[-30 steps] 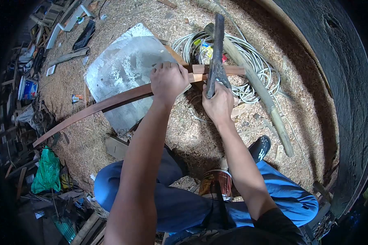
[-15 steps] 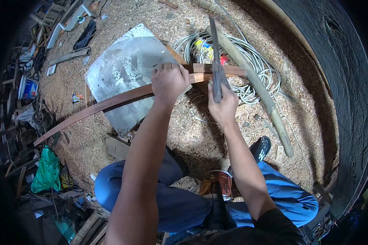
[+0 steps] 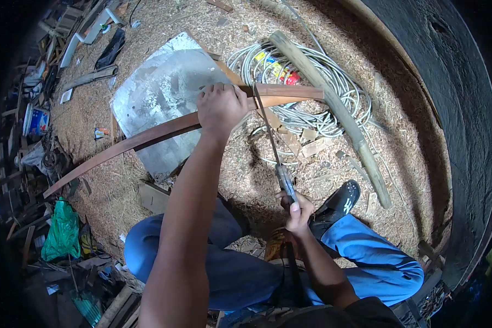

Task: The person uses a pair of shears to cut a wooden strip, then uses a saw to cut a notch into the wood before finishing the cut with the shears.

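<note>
My left hand (image 3: 222, 109) is closed over a long curved strip of reddish wood (image 3: 131, 141), pressing it down by the edge of the metal sheet (image 3: 147, 71). My right hand (image 3: 297, 212), near my right knee, is wrapped round the grey handle of a handsaw (image 3: 269, 131). Its thin blade is nearly edge-on and points away from me. The far end of the blade meets the wood just right of my left hand; whether it bites in cannot be told. A shorter reddish wood piece (image 3: 292, 92) extends right from there, with paler wood along its near side.
A coil of grey cable (image 3: 344, 101) lies behind the wood, crossed by a round pole (image 3: 344, 115). Wood shavings cover the ground. Scrap and a green plastic bag (image 3: 62, 232) lie left; a large dark timber (image 3: 467, 109) curves along the right. A can (image 3: 280, 243) stands between my legs.
My right hand has drawn the handsaw back toward my body, and its blade now slants to the left. My left hand keeps its grip on the wood, almost unmoved.
</note>
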A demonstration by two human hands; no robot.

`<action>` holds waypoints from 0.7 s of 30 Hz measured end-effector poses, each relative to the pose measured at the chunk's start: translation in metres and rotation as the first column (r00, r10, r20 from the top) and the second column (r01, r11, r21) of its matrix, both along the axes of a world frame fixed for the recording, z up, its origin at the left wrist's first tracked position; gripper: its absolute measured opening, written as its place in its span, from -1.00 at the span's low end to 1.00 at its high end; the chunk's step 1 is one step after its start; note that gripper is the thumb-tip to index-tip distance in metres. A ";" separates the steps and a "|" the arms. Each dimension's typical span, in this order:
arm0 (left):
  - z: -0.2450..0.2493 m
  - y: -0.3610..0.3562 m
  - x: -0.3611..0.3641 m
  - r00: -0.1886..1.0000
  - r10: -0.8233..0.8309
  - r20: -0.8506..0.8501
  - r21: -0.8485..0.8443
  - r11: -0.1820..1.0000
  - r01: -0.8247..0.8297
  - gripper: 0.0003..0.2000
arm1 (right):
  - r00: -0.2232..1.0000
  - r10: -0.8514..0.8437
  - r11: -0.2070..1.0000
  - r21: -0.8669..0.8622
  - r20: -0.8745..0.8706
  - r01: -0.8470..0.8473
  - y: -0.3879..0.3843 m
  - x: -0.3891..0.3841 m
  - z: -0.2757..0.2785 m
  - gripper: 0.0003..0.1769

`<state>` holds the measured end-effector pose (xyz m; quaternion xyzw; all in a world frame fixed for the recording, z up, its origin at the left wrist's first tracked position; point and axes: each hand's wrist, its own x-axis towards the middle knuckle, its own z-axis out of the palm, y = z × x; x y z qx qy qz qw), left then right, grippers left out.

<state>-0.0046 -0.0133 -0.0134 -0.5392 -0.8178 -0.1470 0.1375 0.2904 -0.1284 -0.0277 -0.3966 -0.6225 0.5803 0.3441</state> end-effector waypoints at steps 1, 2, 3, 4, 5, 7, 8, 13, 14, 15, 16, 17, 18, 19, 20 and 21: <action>0.000 0.000 0.000 1.000 -0.006 0.012 0.008 1.000 0.005 -0.72 | 1.000 -0.004 1.000 0.019 0.000 0.004 0.001 -0.001 0.000 -0.38; 0.001 0.001 0.001 1.000 -0.009 0.010 0.010 1.000 0.009 -0.72 | 1.000 -0.007 1.000 0.021 -0.002 0.007 0.002 -0.001 0.000 -0.38; 0.001 0.001 0.001 1.000 -0.004 0.013 0.016 1.000 0.003 -0.72 | 1.000 0.006 1.000 -0.010 -0.003 -0.006 0.004 0.000 0.000 -0.37; 0.001 0.000 0.001 1.000 0.002 0.016 0.023 1.000 -0.003 -0.73 | 1.000 0.020 0.999 -0.040 -0.004 -0.020 0.005 0.000 0.000 -0.36; 0.001 0.000 0.001 1.000 0.002 0.016 0.022 1.000 -0.003 -0.73 | 1.000 0.019 0.999 -0.041 -0.005 -0.020 0.006 -0.001 0.001 -0.36; 0.000 0.000 0.001 1.000 0.011 0.025 0.012 1.000 -0.011 -0.73 | 0.999 0.017 0.993 -0.118 -0.033 -0.021 0.009 -0.002 0.002 -0.34; -0.001 0.000 0.002 1.000 0.011 0.026 0.012 1.000 -0.011 -0.73 | 0.999 0.018 0.993 -0.118 -0.032 -0.021 0.010 -0.001 0.002 -0.34; 0.001 0.000 0.001 1.000 0.013 0.015 -0.002 1.000 -0.013 -0.74 | 0.999 -0.032 0.994 -0.107 -0.038 0.028 0.011 0.001 -0.004 -0.34; 0.001 0.000 0.001 1.000 0.013 0.016 -0.004 1.000 -0.013 -0.74 | 0.999 -0.032 0.994 -0.109 -0.037 0.028 0.011 0.001 -0.004 -0.34; 0.001 0.000 0.001 1.000 0.004 0.017 0.004 1.000 -0.004 -0.74 | 0.999 -0.022 0.995 -0.098 -0.034 0.019 0.012 0.002 -0.004 -0.34; 0.000 0.000 0.001 1.000 -0.005 0.018 0.011 1.000 0.004 -0.74 | 0.999 -0.012 0.996 -0.088 -0.031 0.009 0.013 0.001 -0.003 -0.34; 0.000 0.000 0.001 1.000 -0.005 0.018 0.009 1.000 0.005 -0.74 | 0.999 -0.012 0.996 -0.090 -0.031 0.010 0.013 0.000 -0.001 -0.34; 0.000 0.000 0.001 1.000 -0.004 0.018 0.015 1.000 0.004 -0.74 | 1.000 -0.012 0.993 -0.119 0.001 0.012 0.013 -0.001 0.002 -0.28; 0.000 0.001 0.001 1.000 -0.004 0.018 0.021 1.000 0.003 -0.74 | 0.999 -0.011 0.989 -0.147 0.034 0.016 0.014 -0.001 0.004 -0.22; 0.001 0.001 0.001 1.000 -0.004 0.016 0.022 1.000 0.004 -0.74 | 0.999 -0.011 0.989 -0.146 0.032 0.016 0.013 0.000 0.001 -0.22; 0.001 0.001 0.000 1.000 -0.005 0.012 0.015 1.000 0.005 -0.74 | 0.999 0.002 0.985 -0.170 0.035 0.004 0.011 0.003 -0.004 -0.22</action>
